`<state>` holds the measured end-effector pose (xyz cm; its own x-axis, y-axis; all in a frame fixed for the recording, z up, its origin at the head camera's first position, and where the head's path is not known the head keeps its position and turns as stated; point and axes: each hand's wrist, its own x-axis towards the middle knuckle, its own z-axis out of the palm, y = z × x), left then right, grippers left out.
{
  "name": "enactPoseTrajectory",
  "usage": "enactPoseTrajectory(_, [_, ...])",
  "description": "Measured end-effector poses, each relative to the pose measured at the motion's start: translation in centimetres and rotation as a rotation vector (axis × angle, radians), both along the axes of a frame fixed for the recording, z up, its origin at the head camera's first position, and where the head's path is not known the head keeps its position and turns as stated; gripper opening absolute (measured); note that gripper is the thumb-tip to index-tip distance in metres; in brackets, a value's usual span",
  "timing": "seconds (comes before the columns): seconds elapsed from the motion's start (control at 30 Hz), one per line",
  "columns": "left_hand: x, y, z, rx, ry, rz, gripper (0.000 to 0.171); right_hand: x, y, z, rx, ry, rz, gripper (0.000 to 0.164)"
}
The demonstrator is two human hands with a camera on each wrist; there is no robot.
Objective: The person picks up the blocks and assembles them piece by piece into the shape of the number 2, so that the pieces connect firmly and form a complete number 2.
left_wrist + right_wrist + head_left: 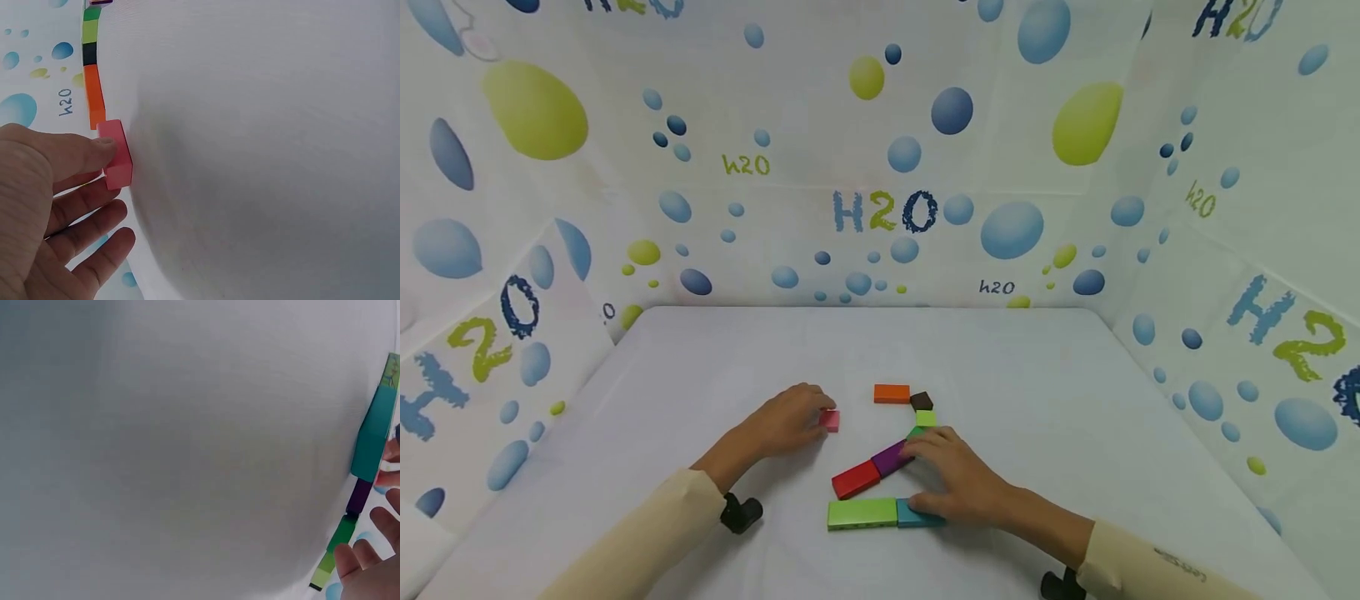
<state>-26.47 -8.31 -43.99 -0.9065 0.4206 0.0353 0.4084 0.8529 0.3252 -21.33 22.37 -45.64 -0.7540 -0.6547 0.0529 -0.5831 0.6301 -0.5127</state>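
Observation:
My left hand (786, 422) pinches a small pink block (119, 159) between thumb and fingers, left of the other blocks. The remaining fingers spread loosely in the left wrist view. My right hand (966, 479) hovers around the right side of the block row with relaxed fingers. Its fingertips are right at the purple block (891, 459) and the green block (916, 432), partly covering them. The right thumb lies at the teal block (914, 513), whose right part it hides. The purple block meets a red block (856, 480) end to end.
A long light green block (862, 515) abuts the teal one in front. Farther back, an orange block (891, 394), a dark brown block (921, 401) and a lime block (926, 418) form a bend. The white table (722, 350) ends at patterned sheets (805, 233) behind and beside it.

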Motion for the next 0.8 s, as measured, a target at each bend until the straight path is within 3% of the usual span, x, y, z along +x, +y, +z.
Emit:
enactPoseTrajectory(0.23, [-0.5, 1.1, 0.2, 0.004, 0.028, -0.014, 0.034, 0.6, 0.9, -0.7, 0.068, 0.042, 0.041, 0.053])
enactPoseTrajectory(0.5, [-1.8, 2.2, -0.1, -0.014, 0.035, 0.008, 0.036, 0.7, 1.1, -0.5, 0.142, 0.085, 0.066, 0.055])
enactPoseTrajectory(0.8, [-2.8, 3.4, -0.5, -0.02, 0.045, 0.032, 0.033, 0.6, 0.9, -0.8, 0.132, 0.071, 0.071, 0.056])
